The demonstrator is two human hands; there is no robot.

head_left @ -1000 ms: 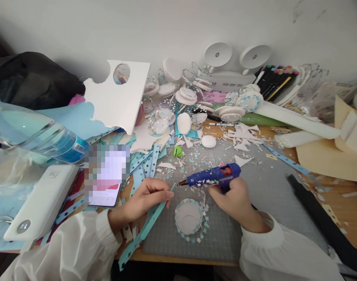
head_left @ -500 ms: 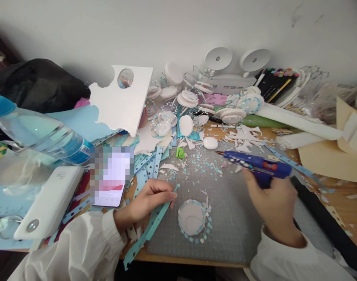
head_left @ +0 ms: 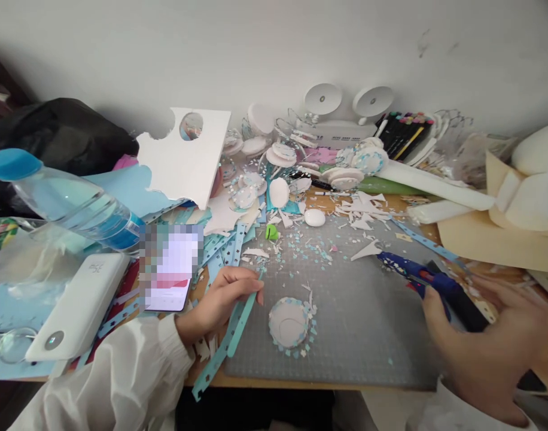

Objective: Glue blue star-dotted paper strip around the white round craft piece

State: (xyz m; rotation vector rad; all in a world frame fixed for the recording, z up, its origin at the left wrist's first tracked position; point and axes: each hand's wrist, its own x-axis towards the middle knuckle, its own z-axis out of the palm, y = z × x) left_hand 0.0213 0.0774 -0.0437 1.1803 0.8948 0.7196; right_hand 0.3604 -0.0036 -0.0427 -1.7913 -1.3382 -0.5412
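My left hand (head_left: 224,296) rests at the left edge of the grey cutting mat (head_left: 359,323), its fingers pinched on a long light-blue paper strip (head_left: 231,335). Just to its right on the mat lies a white round disc (head_left: 288,323) edged with small blue and white stars. A blue glue gun (head_left: 420,276) lies at the mat's right side with its nozzle pointing left. My right hand (head_left: 489,347) is behind it, blurred, with fingers spread; the thumb is at the gun's handle.
A phone (head_left: 169,269), a white power bank (head_left: 76,308) and a water bottle (head_left: 72,203) lie at the left. Paper scraps, white discs, a white board (head_left: 184,158), markers (head_left: 406,131) and foam rolls (head_left: 440,188) crowd the back. A black strip (head_left: 469,311) lies at the right.
My right hand carried the glue gun from the strip's tip away to the right, lowered it onto the mat and loosened its fingers. The left hand kept hold of the strip.
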